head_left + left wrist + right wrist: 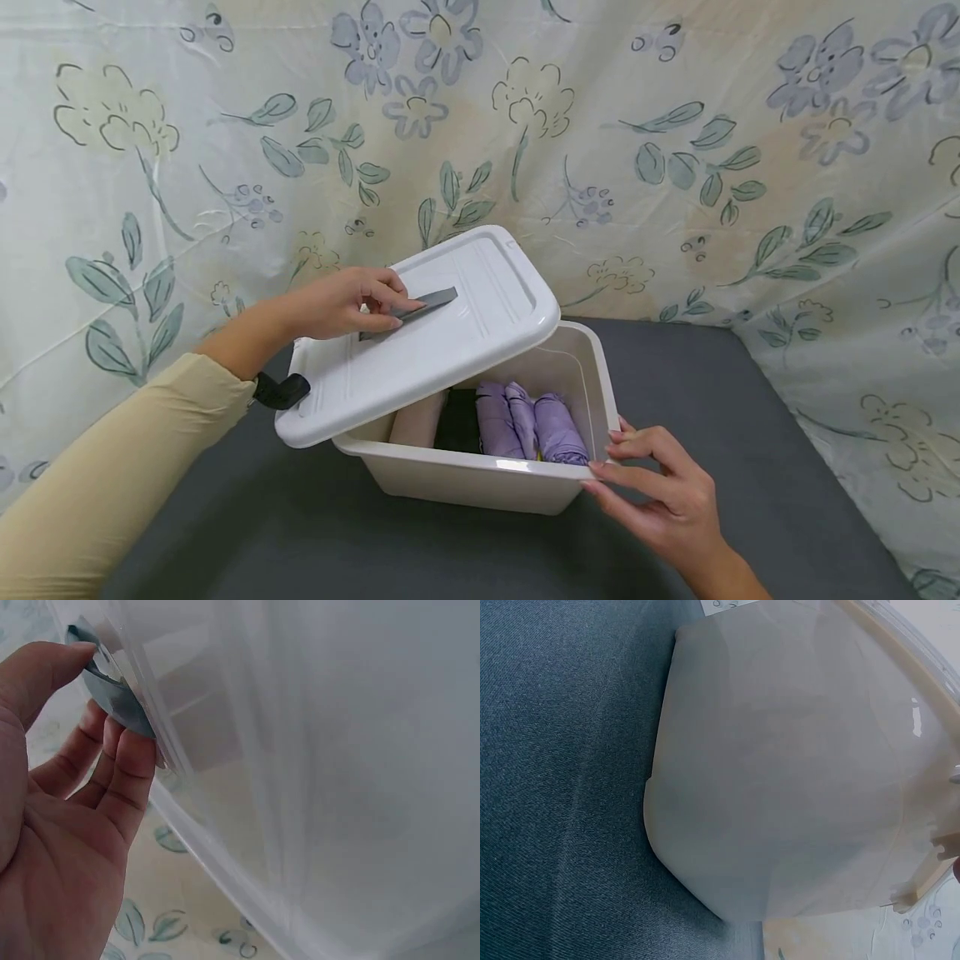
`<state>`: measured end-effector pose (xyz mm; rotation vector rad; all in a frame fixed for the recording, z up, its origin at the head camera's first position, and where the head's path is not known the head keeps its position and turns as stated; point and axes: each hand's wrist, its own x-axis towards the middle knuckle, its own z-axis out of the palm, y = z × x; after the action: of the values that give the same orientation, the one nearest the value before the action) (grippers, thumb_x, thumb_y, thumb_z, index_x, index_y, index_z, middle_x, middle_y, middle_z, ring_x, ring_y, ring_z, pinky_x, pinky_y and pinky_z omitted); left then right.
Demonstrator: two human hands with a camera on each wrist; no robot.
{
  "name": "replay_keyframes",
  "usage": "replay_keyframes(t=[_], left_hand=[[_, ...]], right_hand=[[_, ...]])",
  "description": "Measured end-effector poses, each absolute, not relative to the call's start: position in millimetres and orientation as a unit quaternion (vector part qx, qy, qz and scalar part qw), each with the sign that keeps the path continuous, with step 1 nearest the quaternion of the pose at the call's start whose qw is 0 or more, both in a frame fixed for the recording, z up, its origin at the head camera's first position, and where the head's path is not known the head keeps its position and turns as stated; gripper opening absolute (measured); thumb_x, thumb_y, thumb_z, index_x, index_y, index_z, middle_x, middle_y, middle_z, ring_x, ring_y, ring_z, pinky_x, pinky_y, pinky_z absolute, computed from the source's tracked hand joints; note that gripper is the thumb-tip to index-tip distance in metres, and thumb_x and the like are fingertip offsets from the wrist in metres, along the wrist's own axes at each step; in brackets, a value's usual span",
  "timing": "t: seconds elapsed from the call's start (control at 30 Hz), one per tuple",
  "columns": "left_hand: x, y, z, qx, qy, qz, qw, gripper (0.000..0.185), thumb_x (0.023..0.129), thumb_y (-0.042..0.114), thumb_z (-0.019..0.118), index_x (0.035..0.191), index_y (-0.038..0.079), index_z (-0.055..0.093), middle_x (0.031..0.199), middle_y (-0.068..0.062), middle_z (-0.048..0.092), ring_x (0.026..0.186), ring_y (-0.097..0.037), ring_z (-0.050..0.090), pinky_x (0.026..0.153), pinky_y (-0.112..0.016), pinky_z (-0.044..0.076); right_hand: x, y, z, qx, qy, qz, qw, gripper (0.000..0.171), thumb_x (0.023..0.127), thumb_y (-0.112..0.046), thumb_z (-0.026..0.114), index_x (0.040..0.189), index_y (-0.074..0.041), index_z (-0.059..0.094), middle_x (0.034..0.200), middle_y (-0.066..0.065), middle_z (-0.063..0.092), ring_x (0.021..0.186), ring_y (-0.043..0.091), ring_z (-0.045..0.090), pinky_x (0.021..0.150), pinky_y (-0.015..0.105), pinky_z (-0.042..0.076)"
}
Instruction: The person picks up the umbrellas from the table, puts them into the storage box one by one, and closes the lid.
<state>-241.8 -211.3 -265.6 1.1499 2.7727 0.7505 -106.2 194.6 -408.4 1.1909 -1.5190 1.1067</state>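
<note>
A white lid is tilted over a cream storage box, higher at its far right end and overhanging the box on the left. My left hand pinches the grey handle on the lid's top; in the left wrist view thumb and fingertips grip the handle from both sides. My right hand holds the box rim at its front right corner. Inside the box, purple rolled cloths lie beside a black cloth and a pale one. The lid hides the box's left part.
The box stands on a dark grey cloth surface. A flower-patterned curtain hangs behind and along the right side. At my left cuff sits a black device, close to the lid's left corner.
</note>
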Motion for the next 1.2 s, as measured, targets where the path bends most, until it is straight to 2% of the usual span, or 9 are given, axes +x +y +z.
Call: replay_keyframes(t=[0.33, 0.77, 1.1, 1.2], left_hand=[[-242.6, -178.6, -263.5, 0.398, 0.878, 0.246, 0.1, 0.037, 0.096, 0.014, 0.072, 0.132, 0.018, 0.071, 0.112, -0.002, 0.063, 0.087, -0.018, 0.057, 0.072, -0.028, 0.048], [-241.2, -148.4, -267.5, 0.465, 0.854, 0.194, 0.129, 0.038, 0.095, 0.01, 0.072, 0.133, 0.017, 0.07, 0.107, -0.003, 0.06, 0.074, -0.013, 0.053, 0.068, -0.022, 0.047], [-248.7, -133.7, -267.2, 0.468, 0.853, 0.175, 0.151, 0.038, 0.095, 0.01, 0.072, 0.132, 0.019, 0.071, 0.104, -0.002, 0.061, 0.076, -0.013, 0.05, 0.069, -0.022, 0.044], [-250.3, -128.2, -268.0, 0.462, 0.854, 0.169, 0.167, 0.038, 0.095, 0.01, 0.072, 0.132, 0.02, 0.071, 0.105, -0.002, 0.061, 0.077, -0.013, 0.05, 0.07, -0.023, 0.043]], right_hand=[[-105.8, 194.3, -407.1, 0.474, -0.616, 0.443, 0.446, 0.02, 0.086, -0.014, 0.083, 0.082, 0.005, 0.079, 0.085, 0.022, 0.06, 0.11, 0.017, 0.067, 0.109, 0.029, 0.05], [-107.5, 198.1, -409.7, 0.482, -0.618, 0.443, 0.434, 0.019, 0.088, -0.012, 0.081, 0.084, 0.007, 0.079, 0.09, 0.023, 0.063, 0.113, 0.018, 0.066, 0.109, 0.029, 0.049], [-113.8, 194.6, -409.5, 0.489, -0.601, 0.439, 0.455, 0.018, 0.084, -0.008, 0.084, 0.082, 0.009, 0.078, 0.093, 0.025, 0.066, 0.093, 0.03, 0.065, 0.109, 0.035, 0.051], [-114.1, 192.8, -407.9, 0.488, -0.585, 0.448, 0.468, 0.019, 0.083, -0.006, 0.085, 0.08, 0.01, 0.077, 0.091, 0.027, 0.066, 0.094, 0.031, 0.066, 0.109, 0.038, 0.051]])
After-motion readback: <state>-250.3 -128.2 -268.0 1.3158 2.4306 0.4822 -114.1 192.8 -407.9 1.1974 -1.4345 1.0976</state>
